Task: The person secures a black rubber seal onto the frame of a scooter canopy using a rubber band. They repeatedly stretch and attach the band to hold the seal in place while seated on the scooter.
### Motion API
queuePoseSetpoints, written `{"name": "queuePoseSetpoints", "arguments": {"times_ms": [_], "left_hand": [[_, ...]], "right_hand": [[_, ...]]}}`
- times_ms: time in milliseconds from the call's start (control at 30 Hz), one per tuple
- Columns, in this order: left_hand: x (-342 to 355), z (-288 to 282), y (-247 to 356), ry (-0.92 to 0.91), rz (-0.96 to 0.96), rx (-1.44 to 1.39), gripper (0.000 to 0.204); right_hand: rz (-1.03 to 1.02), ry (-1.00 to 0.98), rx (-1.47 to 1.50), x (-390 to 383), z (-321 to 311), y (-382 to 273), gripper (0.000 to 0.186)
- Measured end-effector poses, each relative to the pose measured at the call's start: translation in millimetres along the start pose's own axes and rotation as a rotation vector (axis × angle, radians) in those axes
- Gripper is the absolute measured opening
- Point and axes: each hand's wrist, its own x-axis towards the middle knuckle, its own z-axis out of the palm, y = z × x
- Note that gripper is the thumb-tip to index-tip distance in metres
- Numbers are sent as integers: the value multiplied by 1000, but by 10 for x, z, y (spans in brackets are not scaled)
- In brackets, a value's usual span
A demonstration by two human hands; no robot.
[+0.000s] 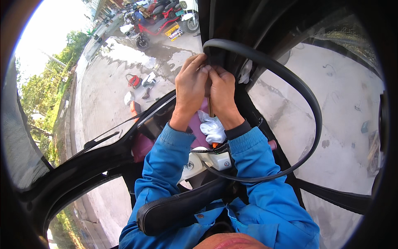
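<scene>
A long black rubber sealing strip (317, 112) bends in a wide loop, out to the right and back down over my right forearm. My left hand (188, 85) and my right hand (224, 93) meet at the strip's upper end, close against the black door pillar (232, 37). Both have their fingertips pinched together there, thumbs nearly touching. The bit of strip between the fingers is mostly hidden. Beneath my wrists lie a crumpled white plastic bag (212, 128) and a white handlebar cover (207, 161) with a keyhole.
A black padded bar (178, 207) crosses before my chest. The black cab frame (78, 186) curves around at left, with a wiper (101, 140) outside. On the concrete beyond are a red bag (134, 81), loose tools, parked scooters (157, 27) and a yellow box (174, 32).
</scene>
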Motion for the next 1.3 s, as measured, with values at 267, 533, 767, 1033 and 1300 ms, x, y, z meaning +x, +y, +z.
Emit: {"name": "queuePoseSetpoints", "arguments": {"times_ms": [267,533,767,1033,1300], "left_hand": [[-42,-61,-13,-90,-83,-23,44],[-47,-114,13,-174,-66,8,52],[-52,-60,-11,-128,-21,85,53],[-77,34,15,-70,-70,16,51],[-57,-44,-44,-108,-53,-50,59]], "right_hand": [[155,-143,-92,-16,-125,-200,25],[247,-154,-71,-29,-143,-259,25],[219,-141,163,13,-89,-91,21],[239,-39,475,-74,49,-30,17],[107,-7,136,-22,6,38,19]]}}
